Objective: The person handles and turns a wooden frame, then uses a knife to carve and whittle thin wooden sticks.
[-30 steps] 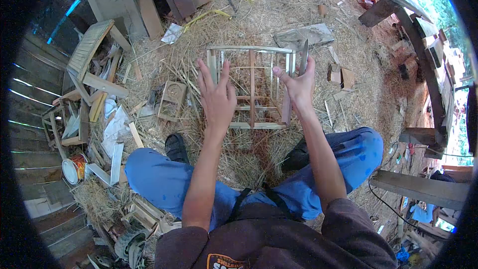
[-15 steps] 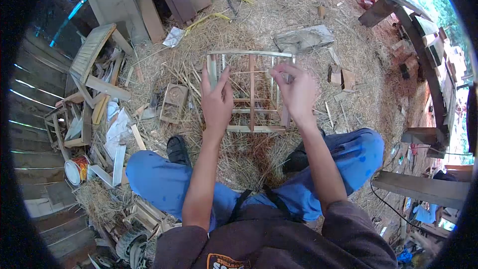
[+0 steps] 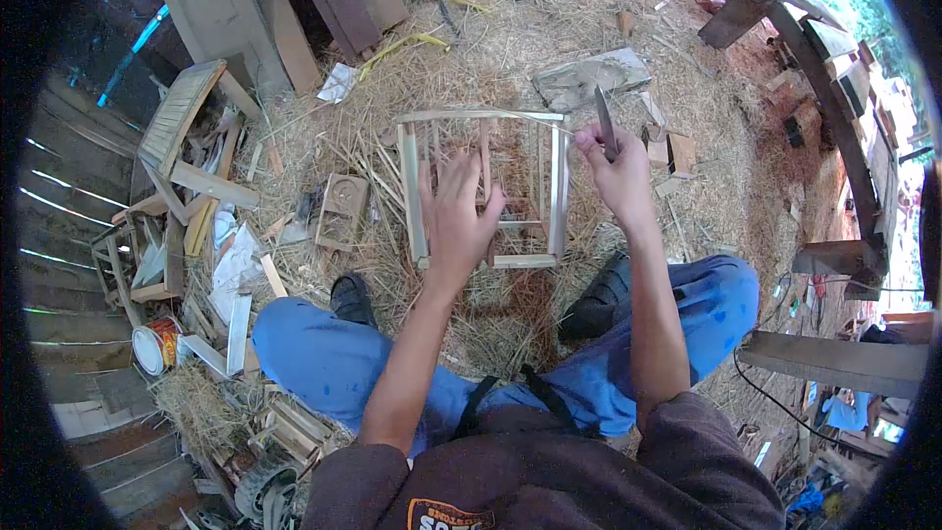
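Note:
A small wooden frame (image 3: pixel 557 191) of thin slats stands on the straw in front of me, a reddish slat (image 3: pixel 485 152) running down its middle. My left hand (image 3: pixel 459 221) is over the frame's left half with its fingers spread, some of them reaching in among the slats beside the reddish one. Just off the frame's right upper corner, my right hand (image 3: pixel 623 172) is closed around a knife (image 3: pixel 603 118), its blade pointing away from me. A thin pale strip (image 3: pixel 535 121) runs from my right thumb and fingertip across the frame's top.
Beyond the frame lies a rough wood slab (image 3: pixel 594 79). A wooden block with a round recess (image 3: pixel 343 208) sits at left, near scrap boards and a paint can (image 3: pixel 152 345). Straw litters the floor. On the right stands a heavy timber bench (image 3: pixel 854 137).
My left hand has moved right and down over the frame. My right hand has shifted right and slightly down, and the knife now shows upright in it. The frame has shifted slightly left.

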The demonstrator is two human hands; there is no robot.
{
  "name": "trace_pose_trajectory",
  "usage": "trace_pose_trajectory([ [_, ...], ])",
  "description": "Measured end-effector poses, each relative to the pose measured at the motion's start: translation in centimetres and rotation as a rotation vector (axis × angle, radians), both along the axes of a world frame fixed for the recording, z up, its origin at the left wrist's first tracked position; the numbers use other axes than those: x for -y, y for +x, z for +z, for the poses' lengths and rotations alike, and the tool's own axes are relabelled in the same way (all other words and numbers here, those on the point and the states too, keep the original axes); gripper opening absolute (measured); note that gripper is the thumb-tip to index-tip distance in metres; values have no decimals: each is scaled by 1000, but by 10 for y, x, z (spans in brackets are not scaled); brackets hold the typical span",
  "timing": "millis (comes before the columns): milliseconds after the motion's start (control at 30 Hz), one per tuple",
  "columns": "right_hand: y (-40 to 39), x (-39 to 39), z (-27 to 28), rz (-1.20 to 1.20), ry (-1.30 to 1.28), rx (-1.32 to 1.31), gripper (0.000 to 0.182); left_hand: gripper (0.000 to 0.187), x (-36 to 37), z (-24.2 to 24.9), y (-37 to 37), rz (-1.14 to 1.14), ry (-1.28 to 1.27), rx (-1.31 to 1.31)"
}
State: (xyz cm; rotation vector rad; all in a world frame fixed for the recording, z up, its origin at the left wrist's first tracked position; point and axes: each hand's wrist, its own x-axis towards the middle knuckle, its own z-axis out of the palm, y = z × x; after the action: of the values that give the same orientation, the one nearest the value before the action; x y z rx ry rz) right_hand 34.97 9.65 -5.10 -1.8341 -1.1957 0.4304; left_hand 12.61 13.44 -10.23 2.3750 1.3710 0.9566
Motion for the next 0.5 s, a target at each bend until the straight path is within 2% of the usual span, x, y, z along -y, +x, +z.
trace_pose_trajectory([
  [67,2,2,-1,19,6,-38,15,58,1,0,2,-28,-350,194],
  [167,-8,6,3,49,-18,-85,17,52,2,12,-5,-11,-467,447],
  [200,-13,6,8,76,-18,-72,17,51,-4,0,-9,-23,-438,542],
  [300,-27,3,22,167,34,-32,19,52,-16,4,-26,-110,-319,537],
  [333,-31,2,27,183,51,-6,19,54,-11,11,-35,-81,-581,618],
  [433,-43,0,46,204,79,96,19,55,-6,34,-48,-20,-704,674],
  [500,-52,0,61,200,68,91,17,55,-2,45,-55,-4,-697,678],
])
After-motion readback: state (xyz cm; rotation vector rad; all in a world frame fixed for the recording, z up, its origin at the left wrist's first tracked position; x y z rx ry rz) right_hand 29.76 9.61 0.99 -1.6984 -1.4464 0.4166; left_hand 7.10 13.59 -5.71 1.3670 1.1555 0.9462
